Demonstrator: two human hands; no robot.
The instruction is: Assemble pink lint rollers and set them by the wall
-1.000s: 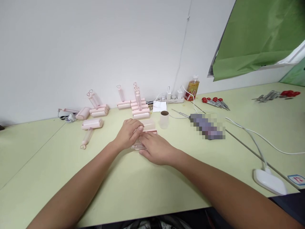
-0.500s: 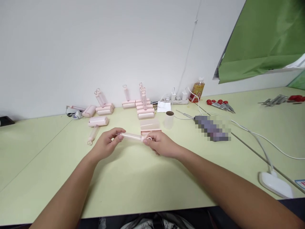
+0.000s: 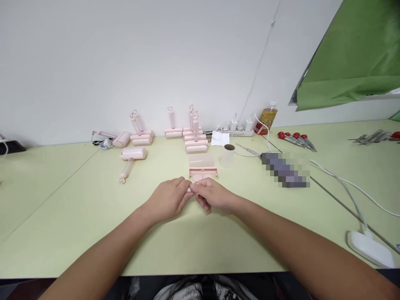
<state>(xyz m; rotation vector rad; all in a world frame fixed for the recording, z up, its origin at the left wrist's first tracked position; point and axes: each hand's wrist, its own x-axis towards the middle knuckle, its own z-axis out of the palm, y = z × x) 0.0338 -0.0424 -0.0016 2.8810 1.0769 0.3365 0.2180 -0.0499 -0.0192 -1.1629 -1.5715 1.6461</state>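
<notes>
My left hand (image 3: 168, 198) is closed around a lint roller handle (image 3: 188, 190), and only a small pale part of it shows between the hands. The fingers of my right hand (image 3: 215, 193) pinch the handle's end; both hands meet at the middle of the table. Just behind them lies an open pink lint roller case part (image 3: 203, 171), with round pink pieces (image 3: 197, 178) partly hidden by my right hand. A translucent cover (image 3: 201, 160) rests behind that part. To its right a white sticky roll (image 3: 227, 157) with a brown core stands upright.
Several pink lint rollers (image 3: 196, 146) stand along the wall. Another lint roller (image 3: 133, 154) lies at left. A power strip (image 3: 240, 133), a drink bottle (image 3: 266, 118), red-handled tools (image 3: 296, 139) and a pixelated object (image 3: 284, 171) are to the right. White cables (image 3: 343, 183) cross the right side.
My left hand has slid right along the handle to meet my right hand, covering the clear shaft. The view has shifted slightly, and the pink case part shows more.
</notes>
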